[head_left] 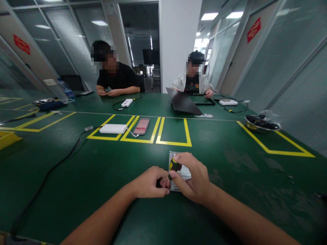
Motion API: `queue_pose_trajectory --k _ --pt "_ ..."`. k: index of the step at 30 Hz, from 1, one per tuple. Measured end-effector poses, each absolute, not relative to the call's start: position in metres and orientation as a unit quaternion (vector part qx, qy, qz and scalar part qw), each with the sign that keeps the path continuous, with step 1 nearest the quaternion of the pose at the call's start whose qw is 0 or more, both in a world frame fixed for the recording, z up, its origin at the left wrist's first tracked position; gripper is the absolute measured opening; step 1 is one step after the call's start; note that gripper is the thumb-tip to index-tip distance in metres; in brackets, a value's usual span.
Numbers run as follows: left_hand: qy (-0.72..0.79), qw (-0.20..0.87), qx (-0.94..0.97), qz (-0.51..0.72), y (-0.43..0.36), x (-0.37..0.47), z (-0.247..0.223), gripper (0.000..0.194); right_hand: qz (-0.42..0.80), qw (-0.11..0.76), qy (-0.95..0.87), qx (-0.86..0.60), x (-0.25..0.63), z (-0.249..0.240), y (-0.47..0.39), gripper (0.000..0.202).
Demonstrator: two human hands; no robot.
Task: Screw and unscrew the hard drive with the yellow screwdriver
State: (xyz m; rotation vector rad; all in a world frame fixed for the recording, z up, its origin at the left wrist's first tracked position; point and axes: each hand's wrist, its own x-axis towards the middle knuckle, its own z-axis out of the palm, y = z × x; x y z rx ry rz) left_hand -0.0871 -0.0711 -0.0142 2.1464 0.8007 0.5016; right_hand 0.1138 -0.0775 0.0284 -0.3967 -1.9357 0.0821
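A silver hard disk drive (185, 173) with a white label lies flat on the green table in front of me, partly covered by both hands. My right hand (195, 177) is closed around the black and yellow handle of a screwdriver (175, 164), held above the drive. The screwdriver's tip is hidden behind my fingers. At the drive's left edge, my left hand (150, 182) is curled, with its thumb by the near left corner and its fingertips close under the screwdriver.
Beyond the hands, yellow tape frames (173, 143) mark the table, with a white power bank (112, 129) and a pinkish phone (141, 126). A black cable (55, 166) runs down the left. At right stands a metal bowl (263, 126) of dark items. Two people sit opposite, one beside a dark panel (185, 103).
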Motion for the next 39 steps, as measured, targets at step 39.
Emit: queue_pose_trajectory --k 39 --pt "0.311 0.454 0.818 0.166 -0.064 -0.089 -0.012 0.02 0.211 0.406 -0.866 -0.202 0.127 0.084 -0.095 0.021"
